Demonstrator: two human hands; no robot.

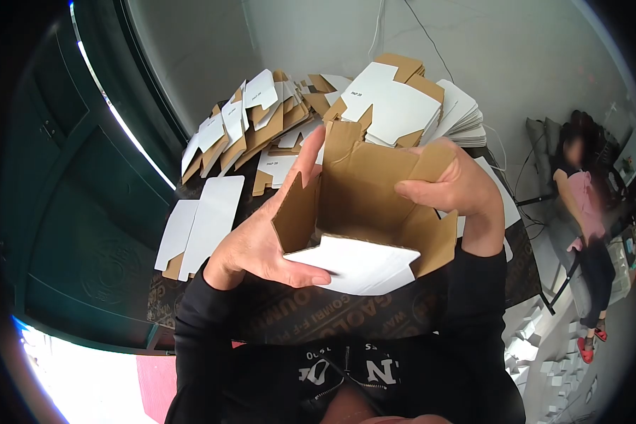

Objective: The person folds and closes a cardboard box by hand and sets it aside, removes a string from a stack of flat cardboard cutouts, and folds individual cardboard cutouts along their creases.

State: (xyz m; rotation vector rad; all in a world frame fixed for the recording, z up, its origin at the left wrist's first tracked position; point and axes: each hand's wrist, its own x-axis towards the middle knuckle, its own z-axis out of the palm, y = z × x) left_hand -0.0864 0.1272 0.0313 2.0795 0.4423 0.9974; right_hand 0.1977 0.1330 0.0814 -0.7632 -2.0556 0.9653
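Note:
A partly folded cardboard box [367,185], brown inside and white outside, is held up in front of my chest with its open side facing me. My left hand [265,230] grips its left side, the thumb on the white front panel and the fingers stretched up along the outer wall. On the right, my right hand [459,180] pinches the brown flap at the upper right, thumb on the inside; some of its fingers are hidden behind the cardboard. Beneath the box lies the dark printed table [353,314].
Flat white-and-brown box blanks [251,120] lie in overlapping piles at the back left. A taller stack [392,99] stands at the back. Folded blanks [205,219] lie on the left. A seated person [583,191] is at the far right, with small white boxes [562,374] on the floor.

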